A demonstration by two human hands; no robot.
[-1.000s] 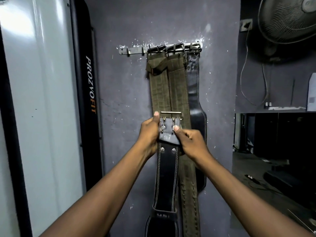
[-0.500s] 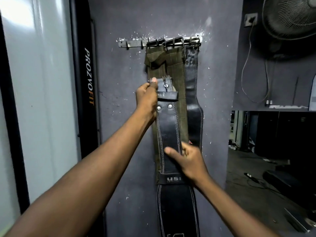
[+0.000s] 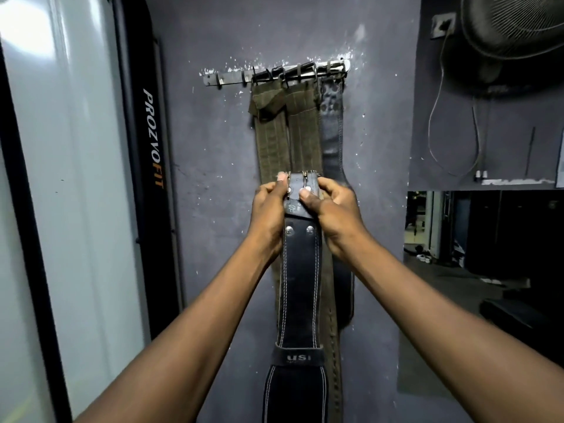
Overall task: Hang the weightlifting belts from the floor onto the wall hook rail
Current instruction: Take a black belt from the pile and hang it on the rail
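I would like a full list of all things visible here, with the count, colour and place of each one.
metal wall hook rail: one, silver, high on the grey wall.
olive green fabric belts: two, hanging side by side from the rail.
hanging black leather belt: one, at the rail's right end, beside the green ones.
held black leather belt with white stitching: one, in front of the hanging belts, buckle end up, below the rail.
black wall fan: one, upper right.
black upright panel with PROZVOFIT lettering: one, left of the wall.
left hand: grips the buckle end's left side.
right hand: grips its right side.
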